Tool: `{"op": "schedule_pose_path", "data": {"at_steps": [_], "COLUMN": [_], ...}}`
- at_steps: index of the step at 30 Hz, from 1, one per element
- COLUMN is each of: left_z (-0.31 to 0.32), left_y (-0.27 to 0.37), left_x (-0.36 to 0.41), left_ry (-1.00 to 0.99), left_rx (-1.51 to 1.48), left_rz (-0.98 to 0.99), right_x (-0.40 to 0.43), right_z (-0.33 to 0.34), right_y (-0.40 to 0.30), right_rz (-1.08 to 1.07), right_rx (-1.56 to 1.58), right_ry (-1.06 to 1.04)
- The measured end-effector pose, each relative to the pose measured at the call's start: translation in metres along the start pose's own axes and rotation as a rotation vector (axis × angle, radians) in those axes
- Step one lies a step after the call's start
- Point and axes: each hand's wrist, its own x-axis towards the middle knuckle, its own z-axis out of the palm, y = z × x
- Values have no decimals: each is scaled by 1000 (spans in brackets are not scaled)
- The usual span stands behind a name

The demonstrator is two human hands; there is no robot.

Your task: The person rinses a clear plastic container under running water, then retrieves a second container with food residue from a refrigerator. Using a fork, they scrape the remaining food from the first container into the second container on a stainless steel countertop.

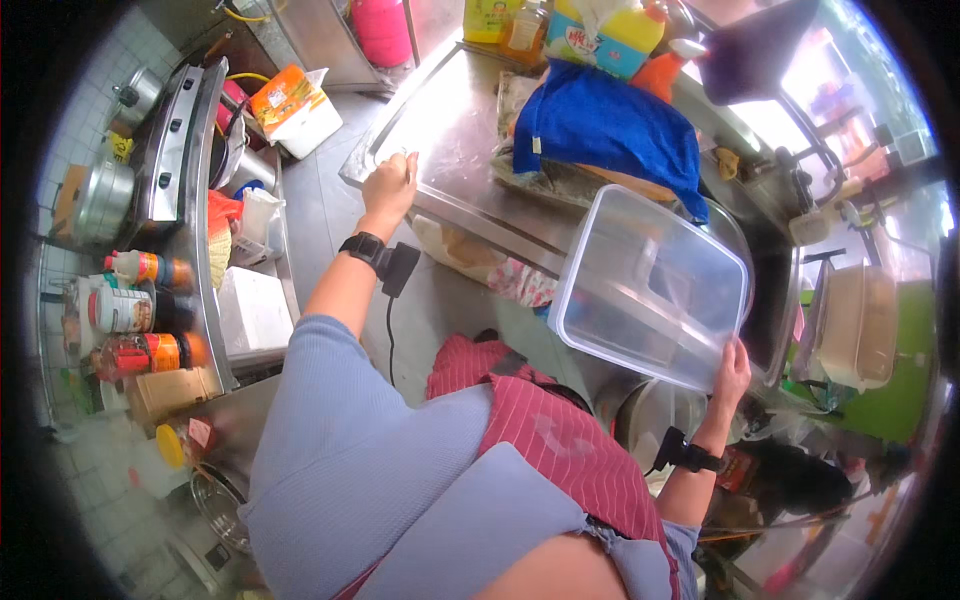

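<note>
My right hand (731, 369) grips the rim of a clear plastic storage box (645, 292) at its near right corner. The box is tilted, in front of the steel counter's edge and partly over the sink (776, 300). Nothing shows inside it except what is seen through its walls. My left hand (388, 187) is at the left corner of the stainless steel counter (457, 142), fingers curled. Whether it holds something small, or touches the counter, I cannot tell. A blue towel (607, 127) lies over a board-like thing on the counter.
Detergent bottles (600, 41) and a red spray bottle (664, 71) stand behind the towel. To the left is a gas stove (176, 142), with seasoning jars (124, 309) nearby and a white foam box (255, 311) on the shelf below. A plastic tub (859, 326) sits at the right.
</note>
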Motion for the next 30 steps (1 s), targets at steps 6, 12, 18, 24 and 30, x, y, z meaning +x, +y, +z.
{"op": "schedule_pose_path", "data": {"at_steps": [6,12,18,24,30], "left_z": [32,27,11,3,-17], "left_y": [-27,-23,-8,7,59], "left_x": [10,17,19,24,31], "left_ry": [119,26,40,-39,-279], "left_rx": [282,221,130,-141,-684], "left_rz": [310,224,155,12,-45], "right_x": [-9,-12,-12,-14,-23], "right_z": [-2,0,6,8,10], "right_y": [-4,-9,-4,-12,-26], "right_rz": [111,45,12,56,81], "right_rx": [37,17,37,-90,-286], "right_ry": [-18,43,84,159,161]}}
